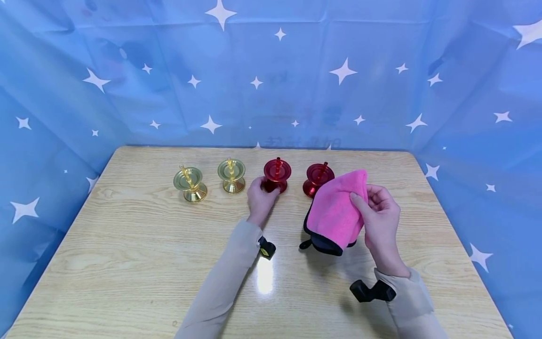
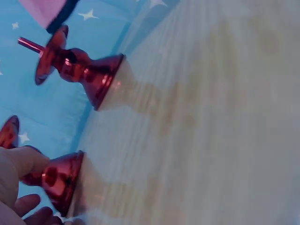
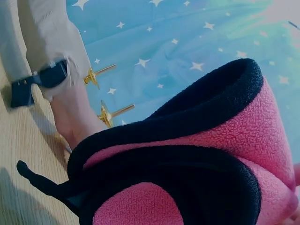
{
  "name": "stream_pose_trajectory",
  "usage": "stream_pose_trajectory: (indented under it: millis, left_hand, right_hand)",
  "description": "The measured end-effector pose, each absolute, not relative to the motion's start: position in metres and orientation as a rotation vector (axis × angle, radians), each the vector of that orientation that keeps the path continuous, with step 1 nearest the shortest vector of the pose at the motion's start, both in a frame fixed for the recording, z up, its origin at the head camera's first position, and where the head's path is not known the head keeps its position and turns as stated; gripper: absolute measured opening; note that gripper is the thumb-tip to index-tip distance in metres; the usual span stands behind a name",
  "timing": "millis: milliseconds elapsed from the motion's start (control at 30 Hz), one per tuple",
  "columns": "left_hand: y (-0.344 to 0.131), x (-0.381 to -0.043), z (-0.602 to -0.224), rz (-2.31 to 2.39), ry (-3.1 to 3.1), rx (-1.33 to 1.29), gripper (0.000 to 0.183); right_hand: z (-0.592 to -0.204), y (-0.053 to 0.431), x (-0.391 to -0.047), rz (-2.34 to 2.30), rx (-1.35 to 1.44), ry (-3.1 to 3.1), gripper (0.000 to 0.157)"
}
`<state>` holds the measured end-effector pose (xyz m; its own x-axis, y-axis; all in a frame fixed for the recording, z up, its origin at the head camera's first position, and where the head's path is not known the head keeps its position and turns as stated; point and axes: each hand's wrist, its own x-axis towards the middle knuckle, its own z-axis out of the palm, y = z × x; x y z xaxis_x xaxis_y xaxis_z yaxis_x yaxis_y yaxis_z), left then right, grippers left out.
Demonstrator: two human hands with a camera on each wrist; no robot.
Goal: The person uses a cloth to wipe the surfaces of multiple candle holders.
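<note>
My left hand [image 1: 260, 201] grips a red metal candle holder [image 1: 277, 170] low down, below its dish. In the left wrist view, the thumb lies across the stem just above the flared base [image 2: 63, 183], which is right at the tabletop. My right hand [image 1: 383, 219] pinches a pink cloth [image 1: 338, 207] with black edging between thumb and fingers. The cloth hangs folded above the table, and a black loop [image 3: 40, 180] sticks out from its edge. Close behind the cloth stands a second red candle holder [image 1: 318, 175], upright, its base partly covered in the head view.
Two gold candle holders [image 1: 234, 174] [image 1: 191, 183] stand to the left of my left hand, in the same row. The wooden table [image 1: 127, 254] ends at a blue star-patterned curtain [image 1: 254, 103] at the back and sides.
</note>
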<state>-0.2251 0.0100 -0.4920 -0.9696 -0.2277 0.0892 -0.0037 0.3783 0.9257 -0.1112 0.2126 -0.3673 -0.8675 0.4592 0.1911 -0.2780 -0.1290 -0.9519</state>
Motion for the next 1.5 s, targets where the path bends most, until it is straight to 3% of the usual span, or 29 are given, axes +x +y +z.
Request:
stream_pose_trajectory:
  millis: [467,667,1033,1500]
  left_hand:
    - [-0.020,-0.205,-0.485,-1.684,-2.129,0.381,0.012]
    - [-0.035,-0.205,-0.488,-1.603,-2.030,0.411,0.016]
    - [-0.057,-0.217,-0.489,-1.571,-2.031,0.529,0.047]
    - [-0.072,-0.226,-0.491,-1.423,-2.312,0.501,0.047]
  right_hand:
    - [-0.370,0.210,-0.115,2.068,-0.205,-1.636,0.021]
    - [-0.370,0.210,-0.114,2.076,-0.221,-1.641,0.021]
    - [-0.370,0.209,-0.113,2.080,-0.218,-1.640,0.021]
    - [-0.368,0.208,-0.116,2.050,-0.212,-1.682,0.019]
